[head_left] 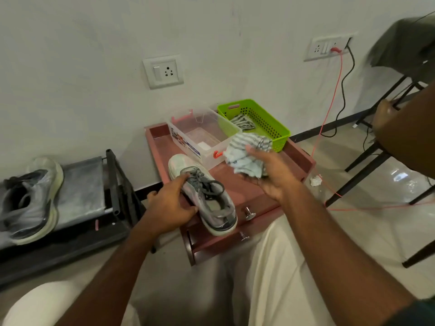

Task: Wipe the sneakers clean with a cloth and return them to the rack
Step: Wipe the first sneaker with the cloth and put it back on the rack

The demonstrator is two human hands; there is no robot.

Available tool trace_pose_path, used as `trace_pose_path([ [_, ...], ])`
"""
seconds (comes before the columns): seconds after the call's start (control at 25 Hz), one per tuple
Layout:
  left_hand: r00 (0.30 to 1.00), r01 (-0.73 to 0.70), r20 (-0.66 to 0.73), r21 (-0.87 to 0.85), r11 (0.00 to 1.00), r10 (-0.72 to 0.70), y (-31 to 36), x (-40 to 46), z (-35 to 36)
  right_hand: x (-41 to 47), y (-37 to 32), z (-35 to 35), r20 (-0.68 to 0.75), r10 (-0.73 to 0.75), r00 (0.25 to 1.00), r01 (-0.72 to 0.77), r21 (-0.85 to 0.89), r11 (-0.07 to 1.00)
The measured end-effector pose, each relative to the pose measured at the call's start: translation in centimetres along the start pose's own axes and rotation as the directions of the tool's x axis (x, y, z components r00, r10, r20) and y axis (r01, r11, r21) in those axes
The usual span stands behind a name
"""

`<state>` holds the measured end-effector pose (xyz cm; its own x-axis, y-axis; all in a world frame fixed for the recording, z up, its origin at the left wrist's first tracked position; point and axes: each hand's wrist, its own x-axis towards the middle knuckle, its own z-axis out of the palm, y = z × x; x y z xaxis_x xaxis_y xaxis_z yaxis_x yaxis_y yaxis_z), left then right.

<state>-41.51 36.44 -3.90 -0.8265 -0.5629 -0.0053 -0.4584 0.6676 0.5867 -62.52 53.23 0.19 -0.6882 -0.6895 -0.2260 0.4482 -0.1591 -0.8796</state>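
A grey sneaker (207,196) with dark laces and a pale sole lies on the small reddish-brown table (296,158), toe toward the wall. My left hand (169,205) grips its left side, fingers curled at the laces and the collar. To its right, my right hand (268,175) holds a crumpled striped blue-grey cloth (247,151) just above the table. The second grey sneaker (30,198) sits on the black shoe rack (82,184) at the left.
At the table's back stand a clear plastic box (202,135) and a green basket (263,118) holding another striped cloth. A dark chair (386,147) stands at right, with red and black cables on the floor. My knees in cream trousers are below.
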Motion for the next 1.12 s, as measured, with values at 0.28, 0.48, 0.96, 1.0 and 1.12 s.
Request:
trace_pose_path([
  [0.28, 0.956, 0.116, -0.262, -0.062, 0.991, -0.128, 3.3, -1.8, 3.1, -0.5, 6.1, 3.2, -0.003, -0.270, 0.963, 0.145, -0.838, 0.526],
  [0.48, 0.891, 0.239, -0.334, -0.232, 0.943, -0.308, 1.9, -0.7, 1.6, -0.1, 5.6, 3.2, -0.049, 0.013, 0.999, -0.028, -0.329, 0.944],
  [0.96, 0.957, 0.154, -0.284, 0.315, 0.936, -0.062, 4.5, -7.0, 3.8, -1.6, 7.6, 5.6, 0.132, 0.031, 0.991, 0.071, -0.702, 0.708],
  [1.0, 0.956, 0.166, -0.280, 0.283, 0.944, -0.084, 4.3, -6.8, 4.0, -1.7, 7.4, 5.7, 0.129, 0.032, 0.991, 0.067, -0.692, 0.719],
  [1.12, 0.912, 0.040, -0.405, -0.062, 0.997, -0.062, 3.4, -6.0, 3.2, -2.8, 6.5, 5.3, 0.151, -0.109, 0.982, 0.185, -0.707, 0.682],
])
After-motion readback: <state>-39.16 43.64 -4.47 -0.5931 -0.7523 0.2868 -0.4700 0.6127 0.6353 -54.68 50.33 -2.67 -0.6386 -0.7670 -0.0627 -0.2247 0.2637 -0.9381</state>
